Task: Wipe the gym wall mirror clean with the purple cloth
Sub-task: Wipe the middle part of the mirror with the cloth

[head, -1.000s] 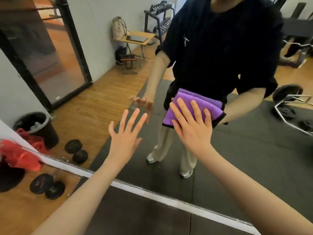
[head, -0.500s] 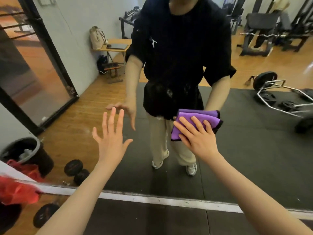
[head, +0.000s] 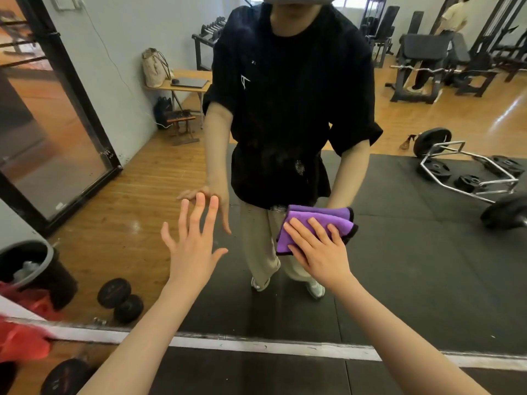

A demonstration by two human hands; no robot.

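The purple cloth [head: 313,223], folded with a black edge, lay flat against the wall mirror [head: 427,266] right of frame centre, under my right hand's fingers [head: 319,232].

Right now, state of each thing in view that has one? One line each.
purple cloth: folded, flat against the mirror under the right hand
right hand: fingers straight, pressing the cloth
left hand: fingers spread, holding nothing; contact with the glass unclear
mirror: specks and smudges visible near the reflected waist
bin: reflected, no lid, has rubbish in it
laptop: reflected, closed on the small table
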